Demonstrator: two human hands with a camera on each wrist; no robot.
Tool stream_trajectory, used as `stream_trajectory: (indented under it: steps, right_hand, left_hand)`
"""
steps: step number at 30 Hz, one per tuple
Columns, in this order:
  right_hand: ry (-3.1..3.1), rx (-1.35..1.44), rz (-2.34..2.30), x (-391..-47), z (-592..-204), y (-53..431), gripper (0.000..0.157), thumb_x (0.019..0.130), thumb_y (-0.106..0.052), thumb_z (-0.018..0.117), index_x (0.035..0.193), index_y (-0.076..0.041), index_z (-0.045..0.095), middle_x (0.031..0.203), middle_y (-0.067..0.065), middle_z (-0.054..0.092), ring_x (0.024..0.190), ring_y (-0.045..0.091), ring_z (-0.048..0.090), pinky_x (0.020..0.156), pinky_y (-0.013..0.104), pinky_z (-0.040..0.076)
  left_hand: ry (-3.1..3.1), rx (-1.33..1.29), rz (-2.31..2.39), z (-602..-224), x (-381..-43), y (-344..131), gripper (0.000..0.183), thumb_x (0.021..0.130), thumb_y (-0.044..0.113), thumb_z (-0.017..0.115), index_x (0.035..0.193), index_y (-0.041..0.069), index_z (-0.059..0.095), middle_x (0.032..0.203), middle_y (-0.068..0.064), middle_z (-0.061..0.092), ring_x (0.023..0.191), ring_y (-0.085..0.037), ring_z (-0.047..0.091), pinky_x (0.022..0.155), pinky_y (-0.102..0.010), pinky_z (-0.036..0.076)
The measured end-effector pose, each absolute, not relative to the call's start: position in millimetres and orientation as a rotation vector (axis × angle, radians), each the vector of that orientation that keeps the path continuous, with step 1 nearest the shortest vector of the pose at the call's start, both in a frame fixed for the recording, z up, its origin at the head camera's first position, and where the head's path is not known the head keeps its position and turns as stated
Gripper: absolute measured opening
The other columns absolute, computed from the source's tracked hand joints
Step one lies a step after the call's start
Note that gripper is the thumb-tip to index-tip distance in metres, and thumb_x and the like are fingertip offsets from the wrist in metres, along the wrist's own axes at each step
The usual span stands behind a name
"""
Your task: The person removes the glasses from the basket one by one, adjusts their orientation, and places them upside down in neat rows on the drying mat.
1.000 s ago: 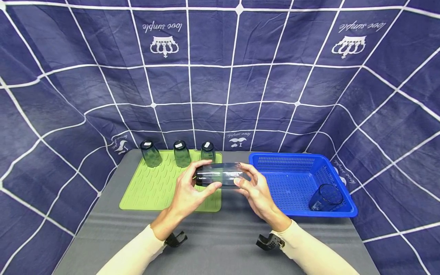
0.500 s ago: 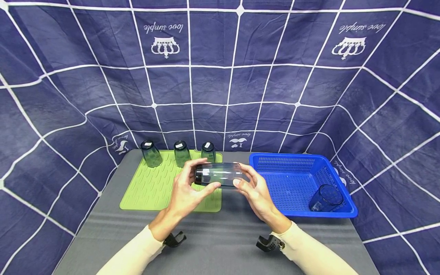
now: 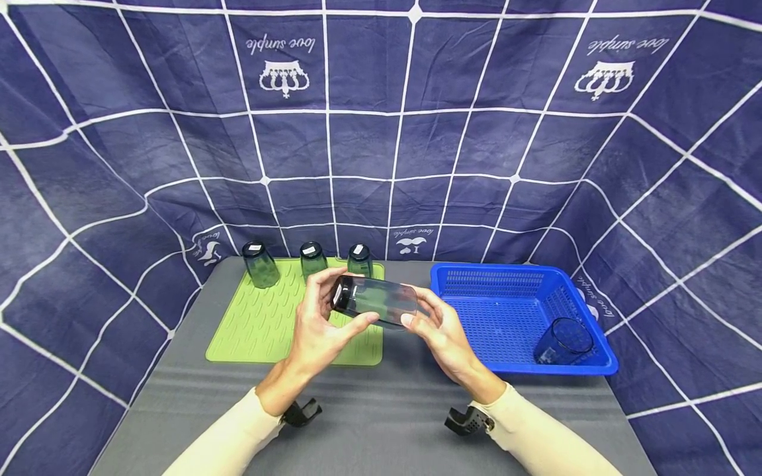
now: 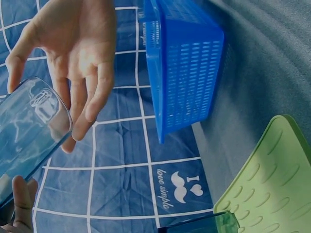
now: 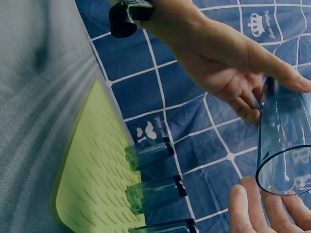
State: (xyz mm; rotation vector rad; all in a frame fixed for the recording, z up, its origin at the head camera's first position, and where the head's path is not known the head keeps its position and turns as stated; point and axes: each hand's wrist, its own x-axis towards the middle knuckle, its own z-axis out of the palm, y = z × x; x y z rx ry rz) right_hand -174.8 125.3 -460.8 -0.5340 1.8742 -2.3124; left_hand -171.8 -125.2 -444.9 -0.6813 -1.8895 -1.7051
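Holding the smoky tumbler (image 3: 375, 301) on its side, both hands on it, above the grey-covered table (image 3: 381, 423)!

Left hand (image 3: 312, 330) curls thumb and fingers round the dark base end; right hand (image 3: 443, 334) grips near the mouth, thumb in front, fingers behind, and the tumbler slopes, base end a touch higher in the head view. Over on the textured green mat (image 3: 250, 330), three upturned tumblers (image 3: 262, 268) line the far edge, pale labels (image 3: 254, 248) on their bases. And across at right, the blue plastic basket (image 3: 500, 330) has one more tumbler (image 3: 562, 344), mouth up, by its near right corner.
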Motion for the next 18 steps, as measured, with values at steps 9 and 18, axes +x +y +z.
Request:
stream_trajectory:
  steps: [9, 18]
  right_hand:
    - [1.932, -0.618, -2.278, -175.8, -459.9, 127.5, 0.064, 0.106, -0.002, 0.071, 0.166, 0.012, 0.05, 0.151, -0.007, 0.073, 0.128, 0.01, 0.079, 0.107, 0.023, 0.064]
    - [1.95, -0.651, -2.25, -175.5, -454.7, 129.1, 0.067, 0.107, -0.003, 0.073, 0.169, 0.007, 0.05, 0.152, -0.009, 0.071, 0.125, 0.006, 0.078, 0.105, 0.022, 0.065]
  left_hand:
    - [-1.878, -0.697, -1.668, -438.7, -170.8, -124.7, 0.087, 0.08, -0.013, 0.1, 0.154, -0.011, 0.054, 0.139, -0.025, 0.08, 0.122, -0.007, 0.08, 0.099, -0.019, 0.066]
    - [-1.858, -0.719, -1.626, -434.4, -169.0, -125.0, 0.085, 0.08, -0.012, 0.1, 0.154, -0.003, 0.058, 0.137, -0.025, 0.081, 0.12, -0.008, 0.079, 0.098, -0.018, 0.065]
